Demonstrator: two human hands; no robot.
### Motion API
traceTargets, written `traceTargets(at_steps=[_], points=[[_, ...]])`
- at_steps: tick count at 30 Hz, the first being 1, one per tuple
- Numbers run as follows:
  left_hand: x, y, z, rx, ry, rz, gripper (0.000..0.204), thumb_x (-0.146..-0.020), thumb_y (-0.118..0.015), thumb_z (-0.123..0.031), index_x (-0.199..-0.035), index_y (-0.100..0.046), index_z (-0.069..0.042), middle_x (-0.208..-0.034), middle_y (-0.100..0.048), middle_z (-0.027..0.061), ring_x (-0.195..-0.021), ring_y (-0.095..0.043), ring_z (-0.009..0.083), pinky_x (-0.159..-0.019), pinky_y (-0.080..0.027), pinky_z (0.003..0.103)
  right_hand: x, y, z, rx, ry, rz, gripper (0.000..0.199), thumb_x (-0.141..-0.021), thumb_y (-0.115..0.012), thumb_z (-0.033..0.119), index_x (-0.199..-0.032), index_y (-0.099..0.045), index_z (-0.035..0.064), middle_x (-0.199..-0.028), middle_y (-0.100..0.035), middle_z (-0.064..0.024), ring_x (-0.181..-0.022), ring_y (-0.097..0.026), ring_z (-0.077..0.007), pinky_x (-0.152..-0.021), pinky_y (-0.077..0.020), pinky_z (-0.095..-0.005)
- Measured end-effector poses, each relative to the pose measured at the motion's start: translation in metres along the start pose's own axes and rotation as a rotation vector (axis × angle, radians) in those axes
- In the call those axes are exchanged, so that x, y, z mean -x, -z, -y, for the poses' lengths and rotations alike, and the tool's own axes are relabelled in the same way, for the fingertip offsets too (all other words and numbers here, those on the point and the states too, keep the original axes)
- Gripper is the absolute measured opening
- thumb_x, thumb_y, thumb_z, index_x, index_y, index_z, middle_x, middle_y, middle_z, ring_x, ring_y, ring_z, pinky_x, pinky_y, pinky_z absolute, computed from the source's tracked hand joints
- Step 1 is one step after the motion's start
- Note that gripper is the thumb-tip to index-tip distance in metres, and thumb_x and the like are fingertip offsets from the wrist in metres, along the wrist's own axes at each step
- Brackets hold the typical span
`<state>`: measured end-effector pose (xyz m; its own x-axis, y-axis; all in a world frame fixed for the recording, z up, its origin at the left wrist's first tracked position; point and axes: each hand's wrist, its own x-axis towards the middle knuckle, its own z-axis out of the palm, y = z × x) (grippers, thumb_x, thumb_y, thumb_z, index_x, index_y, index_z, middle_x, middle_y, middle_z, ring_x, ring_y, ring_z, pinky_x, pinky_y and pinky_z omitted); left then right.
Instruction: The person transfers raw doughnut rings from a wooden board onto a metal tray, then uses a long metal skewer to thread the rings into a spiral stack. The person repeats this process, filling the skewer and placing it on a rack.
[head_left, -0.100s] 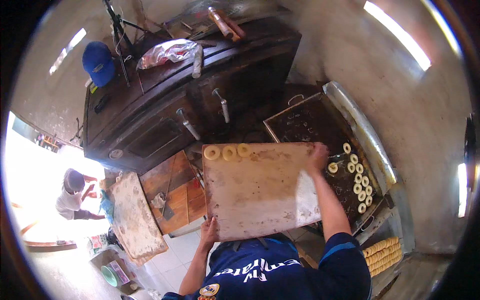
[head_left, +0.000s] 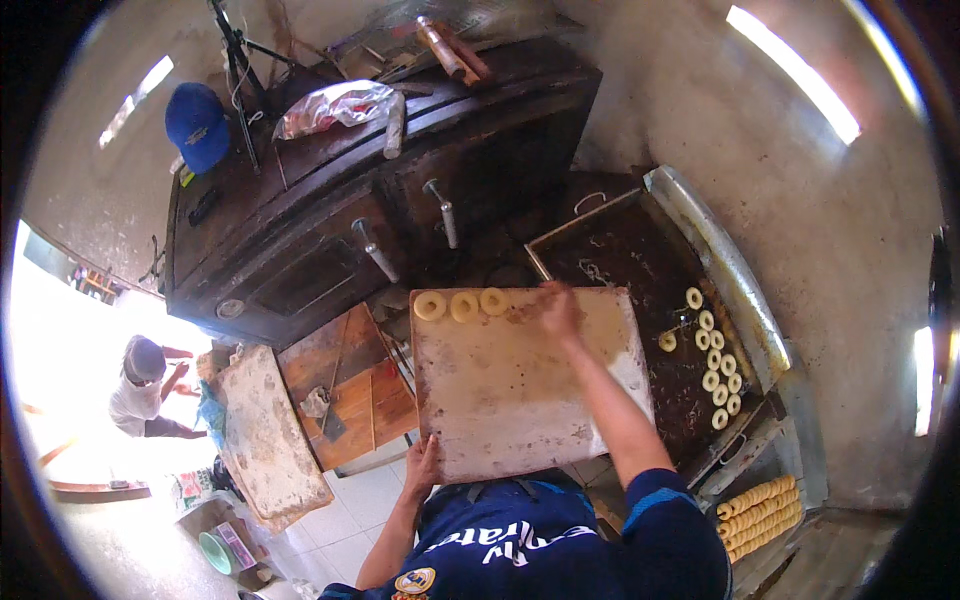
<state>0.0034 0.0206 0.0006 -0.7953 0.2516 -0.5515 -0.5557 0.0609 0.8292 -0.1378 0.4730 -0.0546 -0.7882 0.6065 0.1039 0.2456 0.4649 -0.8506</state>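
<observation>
A large pale wooden board [head_left: 530, 400], flour-dusted and worn, is held level in front of me. My left hand [head_left: 424, 463] grips its near left edge. Three raw dough rings [head_left: 464, 306] lie in a row at the board's far left corner. Above the far edge of the board, to the right of these rings, is my right hand [head_left: 560, 310]; its fingers are blurred and partly hidden. Right of the board, several pale dough rings [head_left: 714, 358] float in the dark oil of a wide frying vat [head_left: 620, 250].
A dark oven [head_left: 300, 230] with two handles stands at the far side, a blue cap [head_left: 197, 128] beside its top. Rows of golden fried rings [head_left: 760, 515] sit at the lower right. Another board [head_left: 265, 430] lies at left; a person [head_left: 150, 385] is beyond it.
My right hand has moved left from the board's far right corner along its far edge. The board has shifted slightly to the right.
</observation>
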Motion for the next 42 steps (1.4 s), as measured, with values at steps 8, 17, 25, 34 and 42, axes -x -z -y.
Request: traceTargets(at_steps=[8, 17, 25, 34, 42], points=[[-0.002, -0.022, -0.006, -0.072, -0.169, 0.004, 0.043, -0.116, -0.062, -0.044, -0.129, -0.069, -0.003, -0.099, -0.065, -0.0047, -0.087, -0.058, 0.0086, -0.075, -0.048, 0.028, 0.021, -0.043, 0.048, -0.099, -0.175, -0.030, 0.040, -0.086, -0.084, 0.017, -0.117, -0.061, 0.0058, -0.108, -0.070, -0.0208, -0.110, -0.069, -0.0438, -0.092, -0.0528, -0.0553], [0.002, 0.052, -0.035, -0.024, -0.017, -0.017, 0.043, -0.114, -0.066, -0.045, -0.124, -0.071, -0.004, -0.103, -0.069, -0.0015, -0.090, -0.063, 0.0097, -0.079, -0.054, 0.030, -0.004, 0.188, -0.079, 0.617, -0.356, -0.460, 0.041, -0.091, -0.081, 0.027, -0.122, -0.062, 0.0099, -0.112, -0.069, -0.0219, -0.108, -0.068, -0.0430, -0.088, -0.0551, -0.0557], [-0.010, 0.015, -0.010, -0.044, 0.034, 0.031, 0.038, -0.114, -0.069, -0.043, -0.112, -0.071, -0.005, -0.092, -0.065, -0.0046, -0.082, -0.058, 0.0074, -0.072, -0.049, 0.029, 0.013, -0.071, 0.042, -0.073, 0.018, 0.120, 0.045, -0.089, -0.083, 0.018, -0.131, -0.069, 0.0091, -0.113, -0.074, -0.0106, -0.105, -0.073, -0.0291, -0.093, -0.0577, -0.0416], [-0.022, 0.037, 0.001, -0.158, -0.012, 0.061, 0.041, -0.115, -0.066, -0.040, -0.124, -0.072, 0.000, -0.103, -0.070, 0.0020, -0.092, -0.064, 0.0155, -0.081, -0.054, 0.038, 0.037, -0.058, 0.041, -0.065, -0.216, -0.271, 0.042, -0.090, -0.081, 0.016, -0.124, -0.058, 0.0064, -0.115, -0.071, -0.0217, -0.109, -0.070, -0.0449, -0.092, -0.0560, -0.0544], [-0.009, 0.092, -0.014, -0.025, -0.061, 0.112, 0.046, -0.113, -0.069, -0.037, -0.138, -0.069, 0.002, -0.119, -0.073, 0.0047, -0.105, -0.068, 0.0164, -0.092, -0.058, 0.037, 0.043, 0.164, -0.058, 0.708, -0.351, -0.582, 0.033, -0.093, -0.073, 0.017, -0.122, -0.065, 0.0032, -0.124, -0.073, -0.0200, -0.109, -0.073, -0.0428, -0.092, -0.0583, -0.0557]])
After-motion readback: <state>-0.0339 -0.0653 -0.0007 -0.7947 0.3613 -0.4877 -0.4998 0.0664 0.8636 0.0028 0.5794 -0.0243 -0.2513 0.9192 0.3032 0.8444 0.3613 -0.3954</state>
